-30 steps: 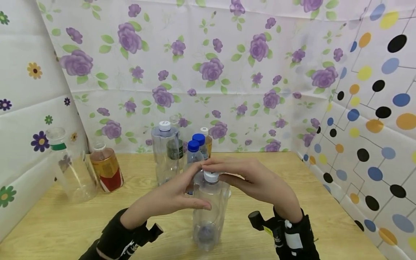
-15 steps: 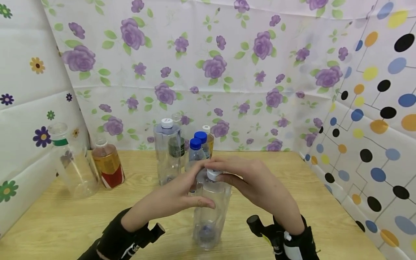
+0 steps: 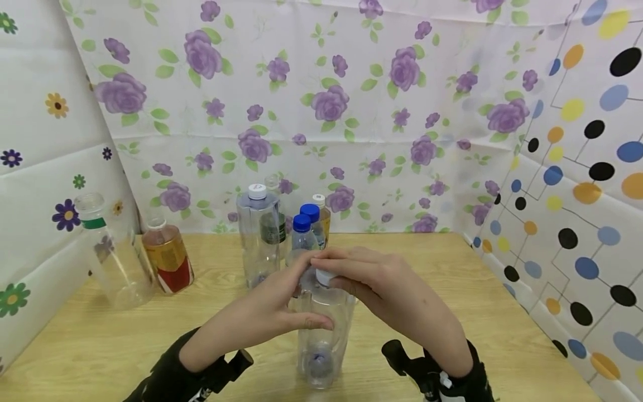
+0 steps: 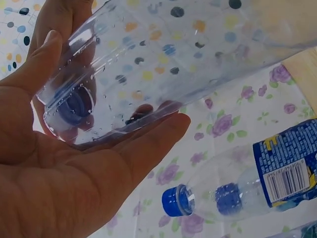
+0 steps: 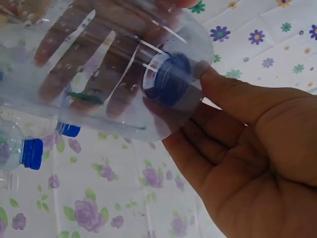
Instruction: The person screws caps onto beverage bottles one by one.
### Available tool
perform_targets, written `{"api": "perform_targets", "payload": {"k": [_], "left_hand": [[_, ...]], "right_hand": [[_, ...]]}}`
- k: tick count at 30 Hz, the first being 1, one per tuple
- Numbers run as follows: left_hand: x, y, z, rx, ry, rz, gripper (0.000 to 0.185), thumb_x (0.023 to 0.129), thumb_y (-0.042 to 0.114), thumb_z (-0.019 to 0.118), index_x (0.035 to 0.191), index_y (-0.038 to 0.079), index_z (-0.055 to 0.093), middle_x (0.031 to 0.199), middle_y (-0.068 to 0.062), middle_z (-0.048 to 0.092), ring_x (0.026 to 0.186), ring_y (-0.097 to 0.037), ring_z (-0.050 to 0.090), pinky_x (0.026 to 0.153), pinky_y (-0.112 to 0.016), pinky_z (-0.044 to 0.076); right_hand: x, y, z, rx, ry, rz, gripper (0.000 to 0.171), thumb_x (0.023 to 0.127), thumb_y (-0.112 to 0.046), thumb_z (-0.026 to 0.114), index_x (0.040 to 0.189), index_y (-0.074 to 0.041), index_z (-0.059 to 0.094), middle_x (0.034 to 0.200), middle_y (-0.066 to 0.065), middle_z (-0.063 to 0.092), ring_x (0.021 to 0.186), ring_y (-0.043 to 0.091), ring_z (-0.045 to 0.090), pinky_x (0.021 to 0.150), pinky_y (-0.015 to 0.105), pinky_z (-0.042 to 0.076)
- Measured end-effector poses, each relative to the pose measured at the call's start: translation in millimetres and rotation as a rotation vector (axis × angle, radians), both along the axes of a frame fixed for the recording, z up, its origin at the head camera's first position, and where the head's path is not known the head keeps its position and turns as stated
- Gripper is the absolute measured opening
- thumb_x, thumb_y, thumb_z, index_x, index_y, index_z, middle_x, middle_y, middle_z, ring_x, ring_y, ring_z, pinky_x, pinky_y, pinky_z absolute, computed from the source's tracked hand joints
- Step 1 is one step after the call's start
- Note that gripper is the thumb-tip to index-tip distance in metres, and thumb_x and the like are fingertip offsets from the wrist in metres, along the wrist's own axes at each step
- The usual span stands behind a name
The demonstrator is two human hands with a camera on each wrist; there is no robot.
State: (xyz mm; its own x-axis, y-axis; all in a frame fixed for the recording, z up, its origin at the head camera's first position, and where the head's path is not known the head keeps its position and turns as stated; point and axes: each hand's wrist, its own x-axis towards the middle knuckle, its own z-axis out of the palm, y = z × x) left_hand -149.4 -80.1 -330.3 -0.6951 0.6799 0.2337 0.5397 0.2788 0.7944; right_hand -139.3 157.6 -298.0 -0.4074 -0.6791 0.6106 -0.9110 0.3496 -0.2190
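A large clear plastic bottle stands upright near the front of the table in the head view. My left hand grips it around the shoulder, thumb across the front and fingers behind. From above, my right hand pinches the white cap on its neck, thumb low and fingers over the top. Both hands' fingertips meet near the cap. Droplets dot the clear wall in the left wrist view, where the bottle lies between thumb and fingers. Through the wall in the right wrist view, the cap looks blue.
Behind it stand two blue-capped bottles, a tall white-capped clear bottle, a green-labelled bottle and a small amber one. At left are an uncapped clear bottle and a red-and-yellow-labelled bottle. Patterned cloths enclose the table.
The right hand has turned slightly about the cap, its wrist and the bottle's top shifting a little. The left hand keeps its grip on the bottle.
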Motion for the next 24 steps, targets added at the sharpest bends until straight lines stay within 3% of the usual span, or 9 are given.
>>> {"api": "perform_targets", "payload": {"k": [4,7,11,14,17,20,24], "left_hand": [[-0.4,-10.0,5.5,-0.015,0.042,0.062,0.094,0.084,0.038,0.084,0.159,0.025,0.029,0.156,0.007,0.041,0.14,-0.016,0.046,0.111,-0.044,0.045],[-0.1,-23.3,12.5,-0.006,0.122,0.141,0.096,0.078,0.037,0.088,0.155,0.015,0.036,0.148,-0.004,0.051,0.13,-0.025,0.056,0.103,-0.047,0.052],[2.9,-47.8,27.6,0.015,0.123,0.266,0.095,0.078,0.035,0.088,0.154,0.01,0.036,0.144,-0.014,0.053,0.127,-0.038,0.058,0.1,-0.051,0.053],[4.5,-64.6,37.1,-0.029,0.101,0.375,0.096,0.08,0.038,0.087,0.156,0.016,0.032,0.153,-0.014,0.045,0.129,-0.043,0.055,0.094,-0.049,0.057],[0.4,-74.7,40.2,-0.092,0.136,0.456,0.097,0.08,0.043,0.087,0.156,0.019,0.031,0.158,-0.014,0.039,0.13,-0.05,0.052,0.085,-0.047,0.06],[-7.7,-79.9,40.0,-0.139,0.143,0.49,0.099,0.079,0.047,0.086,0.156,0.02,0.031,0.16,-0.014,0.035,0.131,-0.054,0.048,0.083,-0.051,0.06],[-22.1,-85.5,36.4,-0.169,0.106,0.48,0.099,0.081,0.048,0.085,0.157,0.016,0.03,0.16,-0.016,0.034,0.132,-0.054,0.046,0.088,-0.056,0.057]], "right_hand": [[-7.9,-2.2,-0.5,-0.028,0.028,0.042,0.046,0.089,0.006,0.073,0.133,-0.005,0.067,0.132,0.007,0.068,0.118,0.022,0.067,0.091,0.026,0.057],[-14.8,1.2,0.8,-0.051,0.064,0.037,0.049,0.084,0.007,0.078,0.13,-0.005,0.068,0.128,0.008,0.07,0.117,0.023,0.067,0.092,0.029,0.057],[-24.8,12.0,2.0,-0.048,0.091,-0.075,0.046,0.085,0.003,0.079,0.129,-0.008,0.069,0.126,0.006,0.071,0.115,0.022,0.068,0.093,0.034,0.058],[-34.6,20.9,-0.7,-0.033,0.109,-0.168,0.041,0.087,0.0,0.079,0.126,-0.009,0.071,0.12,0.004,0.074,0.108,0.019,0.071,0.088,0.034,0.059],[-43.9,27.8,-2.8,-0.021,0.122,-0.213,0.036,0.087,0.0,0.078,0.121,-0.009,0.073,0.114,0.003,0.076,0.101,0.018,0.073,0.081,0.035,0.06],[-50.3,33.5,-4.3,-0.008,0.114,-0.244,0.032,0.088,-0.001,0.078,0.119,-0.01,0.074,0.111,0.003,0.076,0.095,0.016,0.073,0.073,0.033,0.059],[-58.8,40.0,-8.6,0.005,0.084,-0.28,0.03,0.09,-0.001,0.076,0.119,-0.01,0.075,0.109,0.003,0.077,0.082,0.012,0.07,0.062,0.027,0.049]]}}
